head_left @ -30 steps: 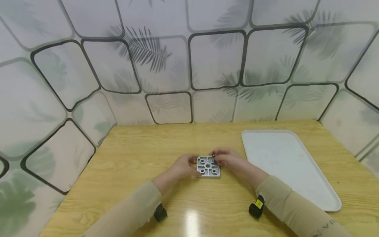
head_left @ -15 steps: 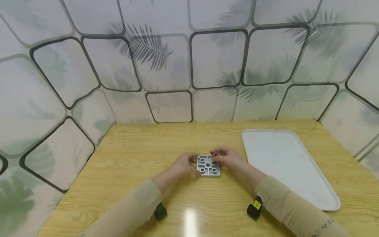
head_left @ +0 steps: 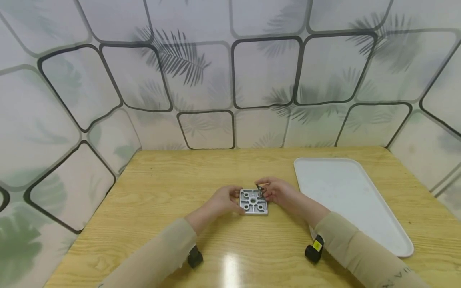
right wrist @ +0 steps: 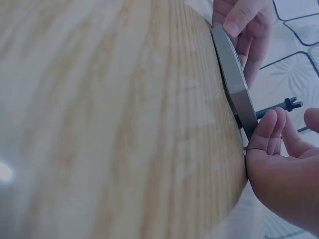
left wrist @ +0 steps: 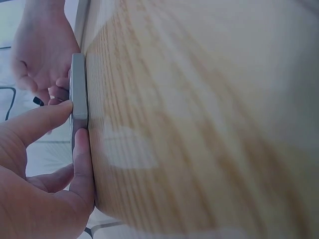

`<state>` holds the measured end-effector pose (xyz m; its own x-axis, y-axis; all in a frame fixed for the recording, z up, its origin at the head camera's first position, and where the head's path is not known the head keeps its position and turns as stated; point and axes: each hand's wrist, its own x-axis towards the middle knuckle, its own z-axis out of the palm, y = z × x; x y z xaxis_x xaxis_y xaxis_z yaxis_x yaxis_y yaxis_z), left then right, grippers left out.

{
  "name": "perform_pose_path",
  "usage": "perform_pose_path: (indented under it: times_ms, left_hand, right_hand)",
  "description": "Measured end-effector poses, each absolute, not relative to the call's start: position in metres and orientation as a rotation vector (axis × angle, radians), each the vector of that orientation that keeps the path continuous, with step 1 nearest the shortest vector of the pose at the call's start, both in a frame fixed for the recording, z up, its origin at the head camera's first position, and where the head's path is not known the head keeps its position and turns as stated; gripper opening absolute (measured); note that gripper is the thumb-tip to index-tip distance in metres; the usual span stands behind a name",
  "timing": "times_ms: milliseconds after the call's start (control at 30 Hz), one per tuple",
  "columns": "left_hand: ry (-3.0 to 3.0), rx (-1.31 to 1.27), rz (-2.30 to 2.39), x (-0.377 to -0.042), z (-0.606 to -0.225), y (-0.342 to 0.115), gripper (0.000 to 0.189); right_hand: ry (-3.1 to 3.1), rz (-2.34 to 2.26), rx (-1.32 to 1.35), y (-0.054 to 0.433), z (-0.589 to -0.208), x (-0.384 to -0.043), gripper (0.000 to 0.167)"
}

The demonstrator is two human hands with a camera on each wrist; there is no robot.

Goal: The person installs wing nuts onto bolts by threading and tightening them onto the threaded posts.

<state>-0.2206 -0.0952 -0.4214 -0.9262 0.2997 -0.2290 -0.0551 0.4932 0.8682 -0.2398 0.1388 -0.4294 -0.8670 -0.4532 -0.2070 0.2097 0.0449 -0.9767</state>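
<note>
A square grey metal plate (head_left: 253, 202), ribbed and with a ring-shaped hole near each corner and one in the middle, lies on the wooden table. My left hand (head_left: 225, 201) holds it by its left side, with the thumb at the near corner and a finger at the far one. From the far right hole rises a dark threaded bolt (right wrist: 279, 107) with a small winged head. Beside it is my right hand (head_left: 279, 191), its fingers around the bolt's lower part and its thumb apart from the head. In the right wrist view the fingertips (right wrist: 268, 122) rest right at the plate's edge.
A white tray (head_left: 345, 192) lies on the table (head_left: 187, 172) to the right, partly behind my right forearm. Patterned fabric walls (head_left: 266, 72) stand at the back and both sides.
My right fingers have closed over the bolt's head, then drawn back from it, and the head shows turned to another angle. The left hand and plate have stayed in place.
</note>
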Motion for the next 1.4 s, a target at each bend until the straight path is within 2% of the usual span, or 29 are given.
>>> perform_pose_path:
  times_ms: [333,767,1067,1400]
  left_hand:
    - [2.377,0.206,1.418,-0.221,-0.424,-0.096,0.083]
    - [2.382,0.215,1.427,-0.221,-0.42,-0.096,0.083]
    - [2.406,0.202,1.404,-0.222,-0.421,-0.095,0.081]
    - [2.403,0.193,1.406,-0.221,-0.422,-0.095,0.081]
  right_hand:
    - [1.946,-1.812,-0.287,0.138,-0.434,-0.241,0.047]
    - [1.963,-1.898,-0.191,0.133,-0.435,-0.241,0.029]
    - [2.061,-1.834,-0.13,0.129,-0.432,-0.239,0.039]
    - [1.892,-1.874,-0.238,0.138,-0.434,-0.242,0.058]
